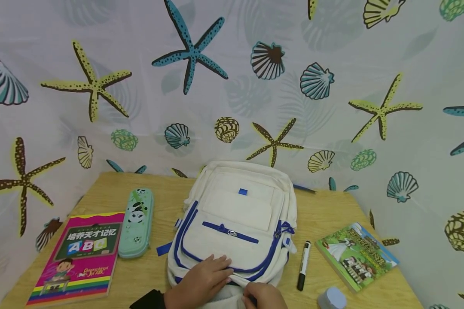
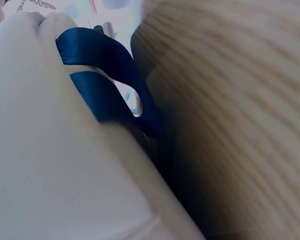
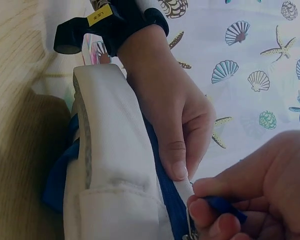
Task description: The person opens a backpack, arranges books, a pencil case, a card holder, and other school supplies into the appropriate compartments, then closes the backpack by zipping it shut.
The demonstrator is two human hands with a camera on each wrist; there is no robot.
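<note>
A white backpack (image 1: 236, 206) with blue zippers lies on the table, its front pocket facing up. My left hand (image 1: 205, 279) is at its near end, fingers spread over the front panel. In the right wrist view, that hand's thumb presses the white fabric edge beside the blue zipper (image 3: 162, 172), holding the bag there. Close beside it, my right hand (image 3: 260, 190) pinches a blue zipper pull (image 3: 222, 206) between thumb and fingers. The left wrist view shows only the bag's side and a blue strap loop (image 2: 105, 55); the left hand's grip is hidden there.
Left of the bag are a pink ABC book (image 1: 77, 257) and a green panda pencil case (image 1: 136, 223). A marker (image 1: 303, 266), a green storybook (image 1: 355, 255) and a pale round-topped object (image 1: 332, 298) are on the right. Patterned cloth (image 1: 232, 94) surrounds the wooden table.
</note>
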